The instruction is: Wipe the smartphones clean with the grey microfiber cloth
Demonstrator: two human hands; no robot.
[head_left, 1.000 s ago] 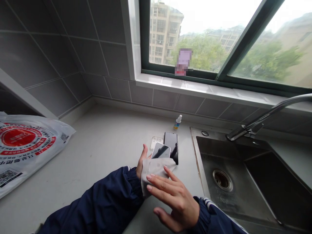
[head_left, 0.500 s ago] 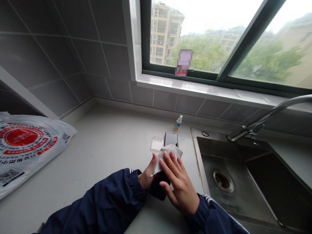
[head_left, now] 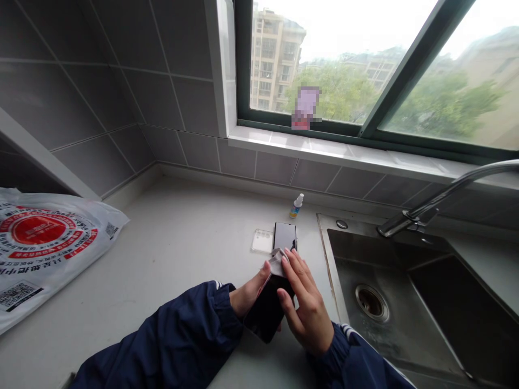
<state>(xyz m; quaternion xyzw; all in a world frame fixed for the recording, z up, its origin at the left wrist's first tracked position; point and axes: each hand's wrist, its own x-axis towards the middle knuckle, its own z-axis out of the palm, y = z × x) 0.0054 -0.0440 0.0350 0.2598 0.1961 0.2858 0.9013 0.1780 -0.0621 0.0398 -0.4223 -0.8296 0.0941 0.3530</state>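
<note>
Head view: counter (head_left: 162, 259) is spread toward eight o'clock, edged by sink (head_left: 348, 286) at four. At six, right hand (head_left: 307, 303) is laid, fingers together, over the phone (head_left: 265, 313) clamped by left hand (head_left: 246, 294), far edge covered by cloth (head_left: 277, 265).

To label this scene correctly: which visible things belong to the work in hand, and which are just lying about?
In the work:
smartphone, in the left hand
light grey cloth, under the right hand

Apparently lying about:
second smartphone
clear phone case
spray bottle, perhaps related
printed plastic bag
</note>
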